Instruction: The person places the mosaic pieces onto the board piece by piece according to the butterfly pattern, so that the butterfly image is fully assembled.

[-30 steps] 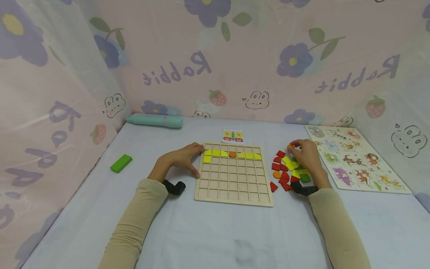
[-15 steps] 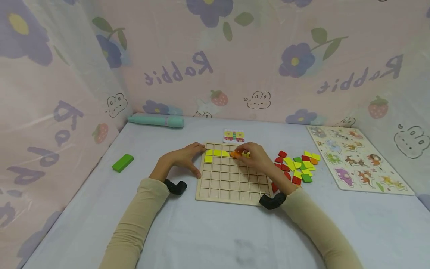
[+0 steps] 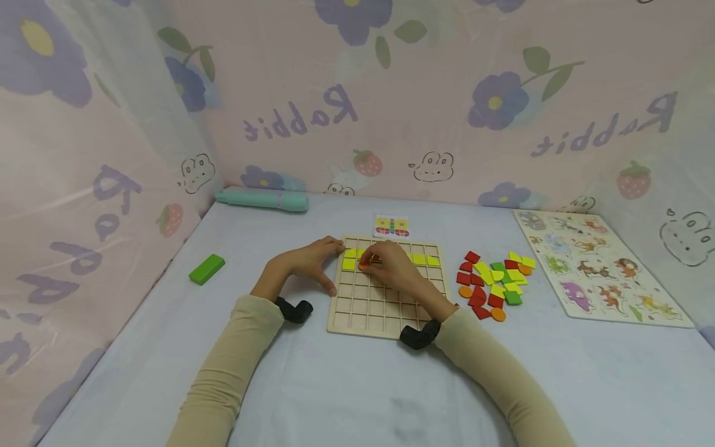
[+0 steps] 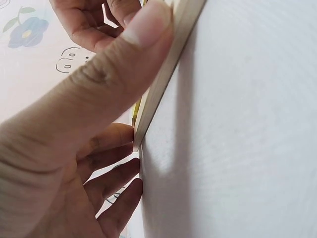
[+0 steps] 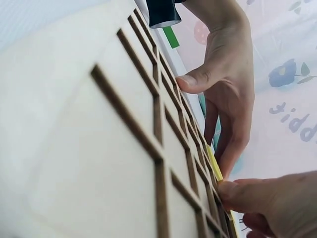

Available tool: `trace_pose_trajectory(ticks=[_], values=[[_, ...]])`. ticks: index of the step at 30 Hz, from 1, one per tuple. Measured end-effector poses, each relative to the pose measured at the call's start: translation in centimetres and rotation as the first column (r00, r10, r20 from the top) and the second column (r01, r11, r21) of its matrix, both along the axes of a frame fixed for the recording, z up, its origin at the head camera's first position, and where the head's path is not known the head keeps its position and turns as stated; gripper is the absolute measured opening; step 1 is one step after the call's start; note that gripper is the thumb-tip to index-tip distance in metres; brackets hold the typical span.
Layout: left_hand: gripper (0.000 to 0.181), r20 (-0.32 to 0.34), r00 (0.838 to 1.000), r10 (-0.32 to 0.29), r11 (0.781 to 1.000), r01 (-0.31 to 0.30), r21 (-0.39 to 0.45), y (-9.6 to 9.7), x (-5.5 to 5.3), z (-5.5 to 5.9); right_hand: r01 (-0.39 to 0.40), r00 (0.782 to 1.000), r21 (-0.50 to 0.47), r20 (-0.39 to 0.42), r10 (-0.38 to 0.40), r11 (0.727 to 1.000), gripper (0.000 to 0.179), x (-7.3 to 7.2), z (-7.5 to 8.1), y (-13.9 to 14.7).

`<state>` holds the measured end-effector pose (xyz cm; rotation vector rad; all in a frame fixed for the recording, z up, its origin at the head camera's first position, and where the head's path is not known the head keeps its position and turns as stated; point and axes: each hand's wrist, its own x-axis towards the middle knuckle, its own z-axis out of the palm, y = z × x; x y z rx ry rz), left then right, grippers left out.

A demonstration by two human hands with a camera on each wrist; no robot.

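Note:
In the head view, my left hand [image 3: 307, 261] rests at the left edge of a wooden grid board [image 3: 360, 323], thumb and fingers spread and touching its side. My right hand [image 3: 393, 267] is over the board's upper left part, pinching a small orange round tile [image 3: 364, 266] close over the second row of cells. Yellow tiles [image 3: 350, 256] lie in the upper left cells, and more yellow tiles [image 3: 427, 259] show to the right of the hand. The right hand covers the middle of that row. In the right wrist view, the right fingertips [image 5: 229, 191] are right at the board's surface.
Loose red, yellow, green and orange tiles [image 3: 478, 297] lie right of the board. A butterfly pattern card [image 3: 392, 226] sits behind it. An animal puzzle board [image 3: 603, 267] is at far right. A green block [image 3: 207, 269] and a teal marker-shaped case [image 3: 262, 200] are on the left.
My right hand has moved left from the loose tiles, across the board's top row, to the upper left cells, carrying the orange tile. My left hand has stayed at the board's edge.

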<state>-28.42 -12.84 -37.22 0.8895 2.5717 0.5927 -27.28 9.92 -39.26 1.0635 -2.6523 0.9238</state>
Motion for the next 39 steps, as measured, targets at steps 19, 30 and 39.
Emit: trace_pose_trajectory(ticks=[19, 30, 39], values=[[0.097, -0.011, 1.000, -0.009, 1.000, 0.009, 0.001, 0.1, 0.3, 0.1, -0.054, 0.996, -0.042, -0.071, 0.051, 0.998, 0.008, -0.2, -0.8, 0.5], [0.098, -0.009, 1.000, -0.016, 1.000, 0.017, 0.010, 0.0, 0.1, 0.1, -0.057, 0.997, -0.043, -0.062, 0.054, 0.997, 0.011, -0.2, -0.9, 0.5], [0.098, -0.009, 1.000, -0.010, 1.000, 0.010, 0.004, 0.0, 0.2, 0.2, -0.047, 0.999, -0.087, 0.020, 0.049, 0.995, 0.012, -0.1, 0.0, 2.4]])
